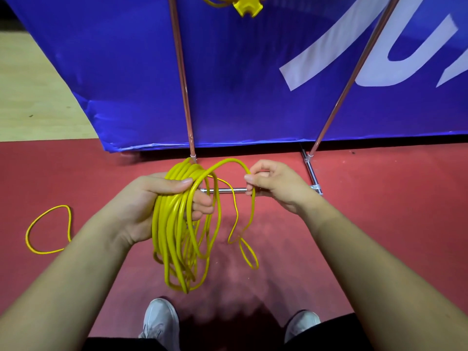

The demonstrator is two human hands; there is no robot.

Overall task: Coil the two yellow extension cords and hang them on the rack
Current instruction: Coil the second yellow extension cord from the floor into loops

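Your left forearm and right forearm are bare from the wrists to the lower corners of the view. Your left hand and right hand are bare too, with short, plain thumbnails. You wear light grey sneakers, the left shoe and the right shoe (the left shows what look like laces). Black clothing covers your legs at the bottom edge; trousers or shorts, you cannot tell.
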